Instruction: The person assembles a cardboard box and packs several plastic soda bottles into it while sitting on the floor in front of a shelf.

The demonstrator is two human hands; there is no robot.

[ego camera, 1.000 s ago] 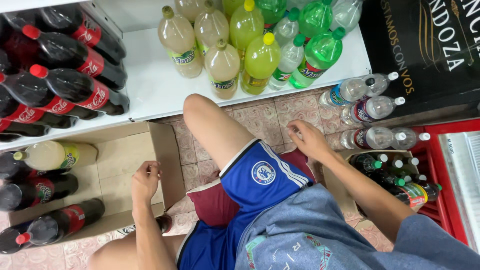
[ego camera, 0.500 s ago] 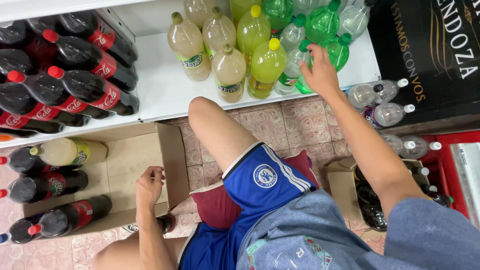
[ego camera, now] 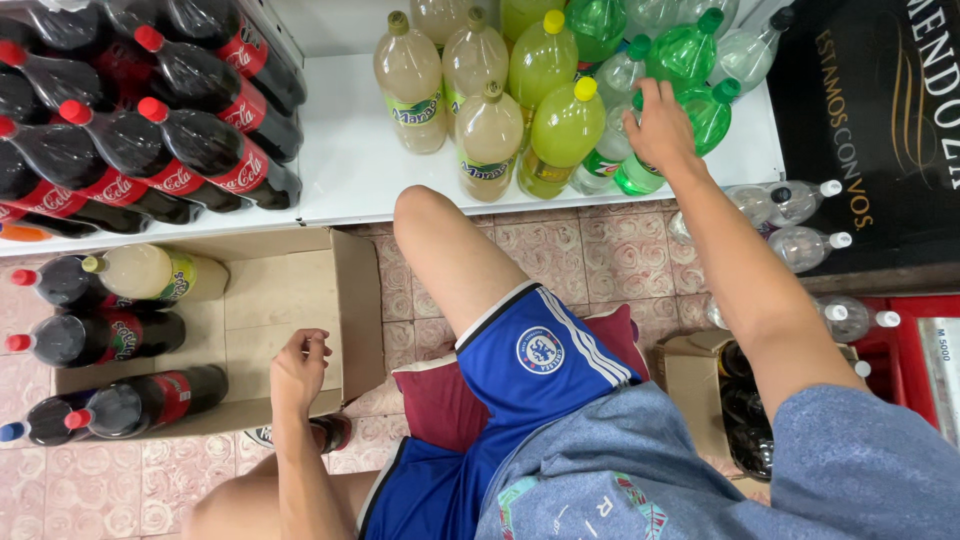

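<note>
Right hand (ego camera: 660, 125) stretched far forward onto a white shelf (ego camera: 350, 160), seen from the back, fingers laid loosely spread against the shoulder of a green bottle (ego camera: 708, 115). Not possible to tell whether the fingers have closed round it or only rest there. Bottle upright, in the back-right part of a tight cluster, directly beneath the fingertips.

Left hand (ego camera: 298, 370) drawn in close to the body, fingers curled into a loose fist with nothing visible inside, resting on the near edge of an open cardboard box (ego camera: 290, 290).

Just left of the right hand: yellow-green bottles (ego camera: 560, 130), then cloudy pale bottles (ego camera: 410, 80), all upright and touching. Below the right forearm, on the tiled floor (ego camera: 620, 260): clear bottles (ego camera: 790, 200) lying on their sides. Beside the right elbow: a smaller box (ego camera: 690, 385) with dark bottles standing in it.

Beyond the left hand, inside the cardboard box: dark bottles (ego camera: 100, 335) lying flat, plus one pale yellow bottle (ego camera: 150, 272). Further left on the shelf: dark cola bottles (ego camera: 200, 150) with red caps, lying stacked.

Between the hands: a bent bare knee, blue shorts (ego camera: 530, 350), and a red cushion (ego camera: 440, 400) underneath.

Judged as the reaching stage, contact just made at the green bottle. Moving it from here would call for a firm grip near the neck and a straight upward path, given neighbours pressed close on every side.
</note>
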